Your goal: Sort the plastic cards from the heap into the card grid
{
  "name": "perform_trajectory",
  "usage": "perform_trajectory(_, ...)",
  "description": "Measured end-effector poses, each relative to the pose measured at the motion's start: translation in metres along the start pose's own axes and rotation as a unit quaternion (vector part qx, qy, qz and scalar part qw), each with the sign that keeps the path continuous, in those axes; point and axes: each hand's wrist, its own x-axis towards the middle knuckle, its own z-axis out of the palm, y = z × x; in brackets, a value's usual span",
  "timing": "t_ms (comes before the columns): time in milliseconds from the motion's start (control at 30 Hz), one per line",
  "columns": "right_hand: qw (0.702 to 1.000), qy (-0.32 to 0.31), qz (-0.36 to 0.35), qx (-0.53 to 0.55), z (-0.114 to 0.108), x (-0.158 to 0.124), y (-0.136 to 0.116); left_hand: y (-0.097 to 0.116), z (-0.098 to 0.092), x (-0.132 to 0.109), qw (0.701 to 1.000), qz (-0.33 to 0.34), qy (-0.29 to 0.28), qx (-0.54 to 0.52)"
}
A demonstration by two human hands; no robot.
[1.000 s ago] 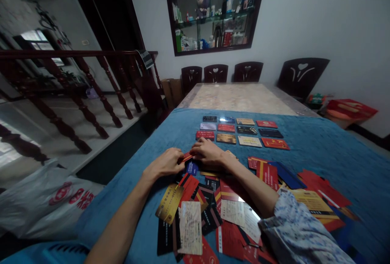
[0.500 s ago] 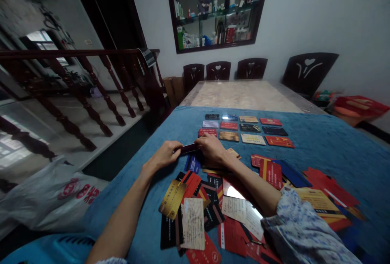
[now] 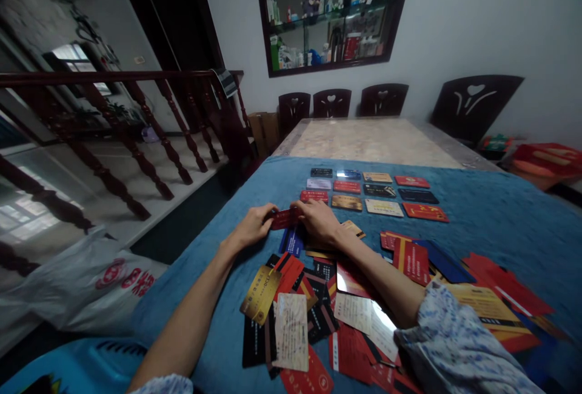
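A red card is pinched between both hands just above the blue cloth. My left hand grips its left end, my right hand grips its right end. Just beyond lies a neat grid of cards in three rows. Under and behind my forearms spreads a loose heap of cards, red, black, gold and white. A blue card lies beneath the hands.
The cloth covers the near part of a long marble-topped table with dark chairs at the far end. A wooden railing runs on the left. A white plastic bag lies at the lower left. Red boxes sit at right.
Both hands have lifted the red card and turned it to show its face, shifting slightly away toward the grid. The camera has drifted a little.
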Motion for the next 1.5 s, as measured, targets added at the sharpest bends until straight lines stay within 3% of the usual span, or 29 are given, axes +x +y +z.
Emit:
perform_trajectory(400,0.999,-0.030,0.000,-0.024,0.003,-0.001,-0.001,-0.004,0.007,-0.003,0.999,0.009,-0.031,0.043)
perform_trajectory(800,0.999,-0.035,-0.012,-0.022,0.001,-0.002,0.001,-0.010,0.010,-0.005,0.999,0.006,-0.023,0.028)
perform_trajectory(1500,0.995,-0.067,0.010,-0.068,-0.027,-0.003,-0.001,-0.006,0.003,0.006,0.998,0.048,-0.039,0.026)
